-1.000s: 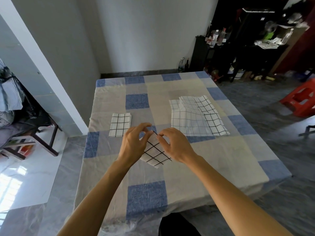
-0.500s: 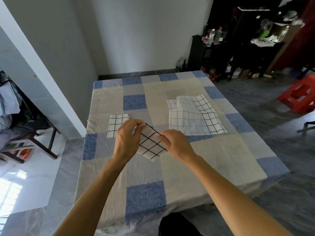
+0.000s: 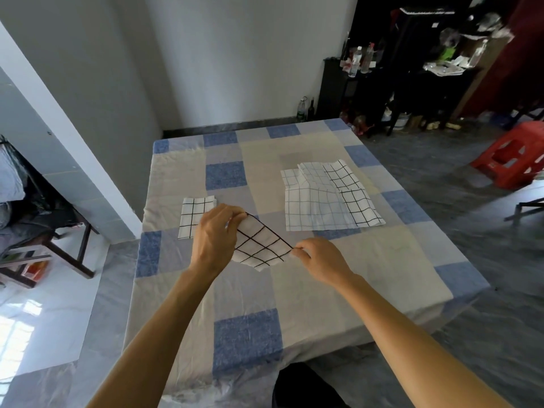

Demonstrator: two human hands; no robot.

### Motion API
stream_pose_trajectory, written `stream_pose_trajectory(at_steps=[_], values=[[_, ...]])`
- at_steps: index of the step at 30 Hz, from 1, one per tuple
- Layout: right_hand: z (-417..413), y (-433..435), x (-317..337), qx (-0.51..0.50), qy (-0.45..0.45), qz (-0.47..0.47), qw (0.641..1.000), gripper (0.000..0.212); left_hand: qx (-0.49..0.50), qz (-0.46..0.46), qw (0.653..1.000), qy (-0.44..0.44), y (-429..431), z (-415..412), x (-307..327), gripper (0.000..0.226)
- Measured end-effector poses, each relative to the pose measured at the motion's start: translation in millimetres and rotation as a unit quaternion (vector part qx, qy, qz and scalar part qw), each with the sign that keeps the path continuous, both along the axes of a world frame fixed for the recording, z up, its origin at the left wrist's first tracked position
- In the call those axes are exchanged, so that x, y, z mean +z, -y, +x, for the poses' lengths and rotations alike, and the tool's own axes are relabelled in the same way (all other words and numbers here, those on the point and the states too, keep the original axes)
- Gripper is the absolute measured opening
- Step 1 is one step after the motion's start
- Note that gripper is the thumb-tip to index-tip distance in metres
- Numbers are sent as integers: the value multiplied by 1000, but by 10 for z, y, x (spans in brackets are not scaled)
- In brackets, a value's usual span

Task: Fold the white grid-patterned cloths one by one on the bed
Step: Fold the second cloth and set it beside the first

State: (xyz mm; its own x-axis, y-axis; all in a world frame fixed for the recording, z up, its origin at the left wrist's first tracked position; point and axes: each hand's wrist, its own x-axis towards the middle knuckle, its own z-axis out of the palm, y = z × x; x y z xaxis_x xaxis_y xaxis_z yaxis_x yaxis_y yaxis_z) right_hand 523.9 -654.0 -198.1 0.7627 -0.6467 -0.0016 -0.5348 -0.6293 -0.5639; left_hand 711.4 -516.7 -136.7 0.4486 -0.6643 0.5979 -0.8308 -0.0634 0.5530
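The left grip (image 3: 216,235) and right grip (image 3: 321,260) each pinch a corner of the held cloth (image 3: 259,245), stretched between them over the checked bed (image 3: 323,295). A folded cloth (image 3: 192,217) lies just beyond the left grip, spread cloths (image 3: 323,198) well beyond the right one, and a red stool (image 3: 512,154) farther right.

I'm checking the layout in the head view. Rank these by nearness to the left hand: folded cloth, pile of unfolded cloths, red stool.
1. Folded cloth, right beside the left hand, on its left.
2. Pile of unfolded cloths, farther off, to the right.
3. Red stool, far right, well beyond the pile.
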Motion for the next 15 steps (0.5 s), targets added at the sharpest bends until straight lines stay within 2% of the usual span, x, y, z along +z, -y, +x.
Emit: stream_pose_trajectory(at_steps=[3, 4, 7, 10, 15], values=[[90, -104, 226, 33, 53, 36, 997, 45, -49, 42, 997, 42, 60, -111, -60, 7], [156, -158, 334, 46, 71, 42, 996, 46, -59, 51, 996, 43, 81, -160, -69, 8], [354, -242, 532, 59, 113, 32, 991, 32, -68, 54, 996, 32, 96, -226, -62, 13], [363, -205, 623, 31, 182, 100, 978, 22, -47, 56, 997, 19, -9, -123, -74, 21], [273, -138, 629, 14, 210, 169, 963, 31, 0, 29, 996, -81, -197, -42, -47, 32]])
